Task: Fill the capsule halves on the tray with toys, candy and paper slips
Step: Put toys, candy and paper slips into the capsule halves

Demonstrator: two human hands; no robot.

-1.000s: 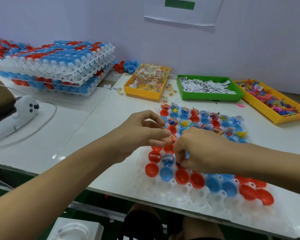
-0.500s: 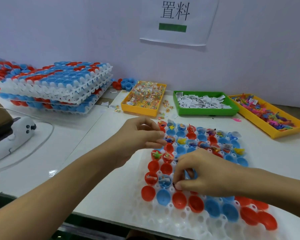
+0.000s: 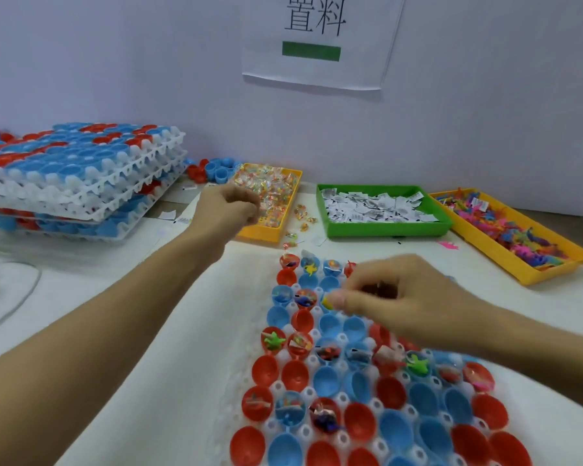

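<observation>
From my head camera, the only view I have, the white tray [image 3: 196, 381] lies on the tabletop [image 3: 81, 297] right in front of me, its red and blue capsule halves [image 3: 327, 381] sitting open side up. I judge the job partly done: the far rows and a band across the middle already hold small toys and wrapped bits, while many cups in the nearer rows and a few between the filled ones are bare inside. So a good share of the filling is left.

My left hand [image 3: 228, 210] is stretched out to the yellow candy bin [image 3: 266, 196] at the back, fingers curled at its near left edge. Whether they have closed on a candy I cannot tell, since the hand is blurred and hides its own fingertips. It is well apart from the tray.

My right hand [image 3: 401, 297] hovers just over the upper middle of the tray, fingers curled and thumb pressed toward them as if pinching something small; something dark shows between the fingers, but I cannot make out what it is.

Behind the tray, the green bin of paper slips [image 3: 377, 206] stands just beside the candy bin, and the long yellow bin of toys [image 3: 519, 227] sits to the right of it, both within my reach. A stack of loaded trays [image 3: 78, 176] stands far left.
</observation>
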